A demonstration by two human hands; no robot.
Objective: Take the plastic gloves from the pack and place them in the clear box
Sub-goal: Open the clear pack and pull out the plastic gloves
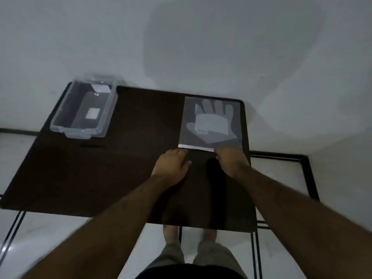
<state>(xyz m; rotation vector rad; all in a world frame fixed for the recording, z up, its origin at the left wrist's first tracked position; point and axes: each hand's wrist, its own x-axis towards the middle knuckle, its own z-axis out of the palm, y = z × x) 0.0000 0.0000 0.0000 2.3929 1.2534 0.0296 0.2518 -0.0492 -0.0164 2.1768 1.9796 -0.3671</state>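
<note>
Both hands' fingers (182, 153) curled at pack (210, 122) edge, grip unclear; gloves (213, 121) inside; clear box (84, 109) apart.

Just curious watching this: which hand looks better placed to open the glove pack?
Probably the right hand: its fingers already overlap the pack at its near edge. The left hand only reaches the corner.

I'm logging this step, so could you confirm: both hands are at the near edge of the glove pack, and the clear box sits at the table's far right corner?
Not quite. The head view shows the clear box at the table's far left corner. Left hand and right hand are indeed at the glove pack's near edge.
</note>
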